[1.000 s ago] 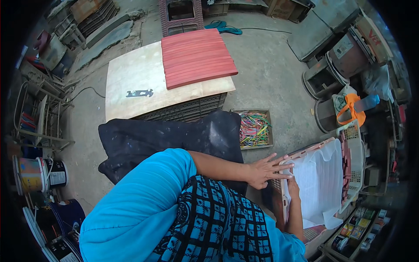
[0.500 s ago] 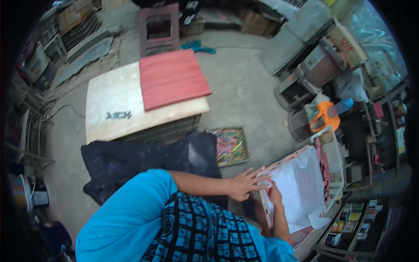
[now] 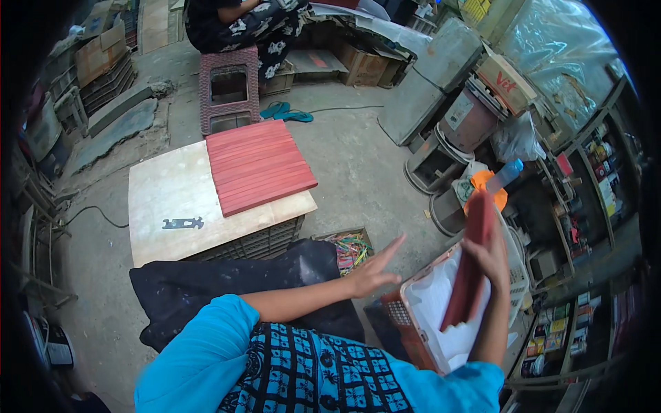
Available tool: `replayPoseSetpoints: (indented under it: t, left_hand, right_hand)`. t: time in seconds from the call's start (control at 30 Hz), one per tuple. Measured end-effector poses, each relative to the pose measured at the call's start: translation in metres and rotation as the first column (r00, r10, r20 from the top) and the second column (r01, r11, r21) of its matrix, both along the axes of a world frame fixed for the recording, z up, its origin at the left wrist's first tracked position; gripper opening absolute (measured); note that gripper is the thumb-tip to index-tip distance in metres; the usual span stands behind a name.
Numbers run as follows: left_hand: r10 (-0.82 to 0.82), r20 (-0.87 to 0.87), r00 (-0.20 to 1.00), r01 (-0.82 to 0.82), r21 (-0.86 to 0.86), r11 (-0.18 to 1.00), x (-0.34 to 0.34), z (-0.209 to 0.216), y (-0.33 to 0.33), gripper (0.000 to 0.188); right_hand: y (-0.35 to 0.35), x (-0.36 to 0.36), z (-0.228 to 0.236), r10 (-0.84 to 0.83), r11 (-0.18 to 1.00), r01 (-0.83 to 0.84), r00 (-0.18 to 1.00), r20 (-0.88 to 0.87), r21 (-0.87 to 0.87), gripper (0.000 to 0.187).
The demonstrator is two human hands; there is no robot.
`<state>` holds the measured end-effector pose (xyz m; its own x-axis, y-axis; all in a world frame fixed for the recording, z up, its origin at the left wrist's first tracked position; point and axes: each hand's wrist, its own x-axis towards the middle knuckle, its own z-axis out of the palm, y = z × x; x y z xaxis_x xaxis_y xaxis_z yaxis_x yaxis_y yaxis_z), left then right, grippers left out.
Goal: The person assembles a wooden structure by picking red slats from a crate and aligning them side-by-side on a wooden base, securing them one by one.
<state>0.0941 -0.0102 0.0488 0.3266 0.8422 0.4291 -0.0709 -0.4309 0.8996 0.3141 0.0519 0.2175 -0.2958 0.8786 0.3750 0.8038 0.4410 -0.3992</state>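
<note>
My right hand [image 3: 492,258] grips a long, narrow red piece [image 3: 463,296], apparently a painted wooden slat, tilted above an orange plastic crate [image 3: 403,320]. A white sheet [image 3: 430,279] lines the crate and covers what lies beneath. My left hand [image 3: 375,272] is beside the crate with its fingers stretched out, holding nothing. Left of the crate, dark cloth [image 3: 234,292] covers my lap. In front of me, a panel of red slats [image 3: 258,165] rests on a pale board [image 3: 169,175], and a flat metal wrench [image 3: 183,224] lies on that board.
Beyond the dark cloth is a shallow box of colourful strips [image 3: 352,251]. A light plastic basket [image 3: 516,265] stands behind the orange crate, near an orange-handled thing [image 3: 487,189]. Someone sits on a brown stool [image 3: 229,86] with teal slippers [image 3: 286,112] nearby. Shelves [image 3: 578,227] line the right.
My right hand has risen from the crate's near side with the red slat. My left hand has pulled back leftward off the crate rim. The head view has tilted up, showing the seated person.
</note>
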Motion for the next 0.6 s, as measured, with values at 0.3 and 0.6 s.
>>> replayPoseSetpoints:
  t: [0.3,0.6]
  left_hand:
    - [0.419,0.848,0.326,0.197,-0.494,0.847,-0.114,0.005,-0.047,0.053]
    - [0.582,0.813,-0.005,-0.017,-0.582,0.813,-0.213,-0.066,-0.141,0.049]
  right_hand:
    - [-0.022,-0.281,-0.097,0.423,0.901,-0.434,0.889,-0.174,-0.027,0.086]
    - [-0.12,-0.346,-0.166,0.639,0.639,-0.659,0.742,-0.203,-0.396,0.062]
